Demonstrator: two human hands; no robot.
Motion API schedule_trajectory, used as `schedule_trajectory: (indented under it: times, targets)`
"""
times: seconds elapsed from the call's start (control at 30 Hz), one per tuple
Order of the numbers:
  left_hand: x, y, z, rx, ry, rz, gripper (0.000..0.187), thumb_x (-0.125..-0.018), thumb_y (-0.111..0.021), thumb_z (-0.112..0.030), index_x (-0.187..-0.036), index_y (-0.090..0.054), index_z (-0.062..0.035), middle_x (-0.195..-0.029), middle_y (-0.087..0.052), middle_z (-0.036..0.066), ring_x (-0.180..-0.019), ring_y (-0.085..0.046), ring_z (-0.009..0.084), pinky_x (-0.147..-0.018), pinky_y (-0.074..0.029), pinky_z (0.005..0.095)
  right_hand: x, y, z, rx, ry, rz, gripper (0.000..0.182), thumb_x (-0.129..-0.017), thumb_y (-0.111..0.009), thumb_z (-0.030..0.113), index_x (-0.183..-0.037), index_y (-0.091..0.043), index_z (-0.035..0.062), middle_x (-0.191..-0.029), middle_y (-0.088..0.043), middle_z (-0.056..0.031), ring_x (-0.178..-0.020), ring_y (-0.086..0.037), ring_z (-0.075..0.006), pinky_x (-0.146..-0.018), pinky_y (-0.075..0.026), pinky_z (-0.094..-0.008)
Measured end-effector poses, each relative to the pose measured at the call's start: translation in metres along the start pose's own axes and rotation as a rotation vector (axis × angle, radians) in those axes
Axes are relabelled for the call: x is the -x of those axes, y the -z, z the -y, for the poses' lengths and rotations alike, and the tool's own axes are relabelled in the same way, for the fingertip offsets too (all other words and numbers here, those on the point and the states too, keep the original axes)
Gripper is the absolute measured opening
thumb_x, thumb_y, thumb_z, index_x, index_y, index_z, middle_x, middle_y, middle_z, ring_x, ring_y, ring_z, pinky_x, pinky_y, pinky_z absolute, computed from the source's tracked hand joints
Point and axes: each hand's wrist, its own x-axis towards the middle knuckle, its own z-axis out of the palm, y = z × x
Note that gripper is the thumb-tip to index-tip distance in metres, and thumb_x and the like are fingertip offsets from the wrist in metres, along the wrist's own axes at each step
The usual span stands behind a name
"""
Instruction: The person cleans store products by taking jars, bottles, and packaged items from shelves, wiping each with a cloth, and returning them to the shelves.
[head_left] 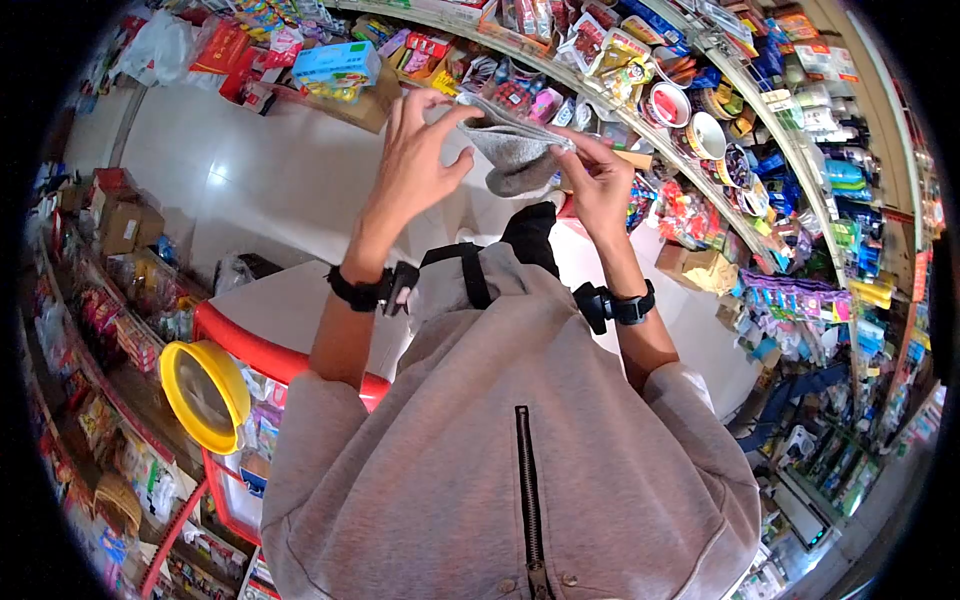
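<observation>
A grey cloth [515, 150], soft and matt with a fleecy nap, is seen at twelve o'clock. A grey jacket [500, 470] of matt knit fabric with a dark zip is worn. Glossy white floor tiles [270, 170] are seen at eleven o'clock, a shiny yellow plastic bowl [205, 395] at nine.

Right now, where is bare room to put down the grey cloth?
The white floor between the cardboard boxes and the upper shelf goods is bare. The white top behind the red rim looks free too. The right shelves are crowded. Both hands, left hand and right hand, hold the grey cloth.
</observation>
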Motion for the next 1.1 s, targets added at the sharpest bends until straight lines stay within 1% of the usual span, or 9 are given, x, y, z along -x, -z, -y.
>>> schedule_trajectory:
  times: [0.1, 0.2, 0.27, 0.6, 0.67, 0.77, 0.87, 0.97, 1.1]
  targets:
    - [-0.006, 0.0, 0.023, -0.165, -0.143, 0.078, 0.033, -0.075, -0.078, -0.019, -0.104, -0.07, -0.0058, -0.125, -0.053, 0.015, -0.114, -0.052, 0.0336, -0.099, -0.043, 0.0411, -0.003, 0.007, 0.002, -0.01, 0.013, 0.082, 0.023, -0.09, -0.067, 0.003, -0.112, -0.073, 0.0024, -0.099, -0.074, -0.0052, -0.084, -0.063, -0.0065, -0.077, -0.051, -0.0236]
    - [-0.015, 0.003, 0.026, -0.119, -0.157, 0.097, 0.029, -0.076, -0.08, -0.023, -0.091, -0.07, -0.0008, -0.118, -0.061, 0.015, -0.11, -0.056, 0.0314, -0.095, -0.047, 0.0399, -0.018, 0.022, -0.016, 0.002, -0.063, -0.043, 0.021, -0.092, -0.067, 0.004, -0.112, -0.073, 0.0013, -0.085, -0.07, 0.0, -0.074, -0.057, -0.0036, -0.067, -0.046, -0.0199]
    - [-0.02, 0.011, 0.01, -0.014, -0.178, -0.012, 0.031, -0.075, -0.082, -0.024, -0.084, -0.069, 0.0017, -0.102, -0.067, 0.013, -0.101, -0.063, 0.03, -0.087, -0.051, 0.0393, -0.022, 0.028, -0.023, 0.007, -0.057, -0.064, 0.023, -0.092, -0.067, 0.004, -0.114, -0.072, -0.0003, -0.089, -0.071, -0.0027, -0.078, -0.059, -0.0048, -0.07, -0.048, -0.0213]
    - [-0.029, 0.032, -0.013, 0.166, -0.13, -0.032, 0.023, -0.076, -0.082, -0.011, -0.088, -0.067, 0.0015, -0.092, -0.071, 0.01, -0.078, -0.068, 0.0234, -0.072, -0.054, 0.0321, -0.034, 0.031, -0.009, -0.093, -0.007, -0.116, 0.024, -0.093, -0.067, 0.005, -0.114, -0.069, -0.0044, -0.099, -0.073, -0.0072, -0.086, -0.063, -0.0072, -0.077, -0.051, -0.0226]
    - [-0.03, 0.032, -0.011, 0.325, 0.133, -0.047, 0.021, -0.079, -0.081, -0.011, -0.089, -0.067, 0.0009, -0.091, -0.071, 0.008, -0.078, -0.067, 0.0185, -0.071, -0.053, 0.0324, -0.036, 0.031, -0.003, -0.087, 0.006, -0.107, 0.024, -0.093, -0.067, 0.005, -0.114, -0.069, -0.0043, -0.1, -0.072, -0.0072, -0.087, -0.063, -0.0072, -0.077, -0.051, -0.0225]
    - [-0.034, 0.04, -0.003, 0.237, 0.026, -0.043, 0.021, -0.082, -0.079, -0.012, -0.094, -0.067, -0.0007, -0.088, -0.071, 0.008, -0.077, -0.065, 0.0139, -0.072, -0.051, 0.0286, -0.04, 0.031, 0.007, -0.031, 0.035, -0.048, 0.024, -0.093, -0.067, 0.006, -0.114, -0.07, -0.0034, -0.096, -0.072, -0.0058, -0.084, -0.062, -0.0068, -0.075, -0.051, -0.0224]
    - [-0.037, 0.041, 0.008, 0.259, 0.02, -0.085, 0.022, -0.084, -0.078, -0.018, -0.095, -0.068, -0.0011, -0.084, -0.069, 0.01, -0.07, -0.06, 0.018, -0.063, -0.048, 0.0293, -0.043, 0.03, 0.018, 0.069, 0.06, -0.005, 0.023, -0.093, -0.067, 0.008, -0.114, -0.07, -0.0026, -0.091, -0.07, -0.0035, -0.079, -0.06, -0.0057, -0.07, -0.049, -0.0215]
    - [-0.041, 0.037, 0.024, 0.368, 0.152, 0.024, 0.021, -0.092, -0.071, -0.01, -0.107, -0.063, 0.0011, -0.09, -0.067, 0.004, -0.081, -0.06, 0.0078, -0.074, -0.048, 0.0223, -0.05, 0.027, 0.026, 0.055, 0.143, 0.006, 0.024, -0.093, -0.067, 0.009, -0.113, -0.07, -0.0022, -0.086, -0.069, -0.0016, -0.074, -0.056, -0.0044, -0.065, -0.046, -0.0205]
    - [-0.044, 0.037, 0.028, 0.602, 0.184, -0.016, 0.018, -0.095, -0.067, -0.01, -0.108, -0.063, 0.0017, -0.097, -0.066, 0.002, -0.086, -0.059, 0.0071, -0.078, -0.048, 0.0217, -0.055, 0.027, 0.047, 0.02, 0.104, 0.059, 0.023, -0.094, -0.067, 0.011, -0.113, -0.069, -0.0022, -0.084, -0.069, -0.0011, -0.073, -0.056, -0.0038, -0.064, -0.046, -0.0205]
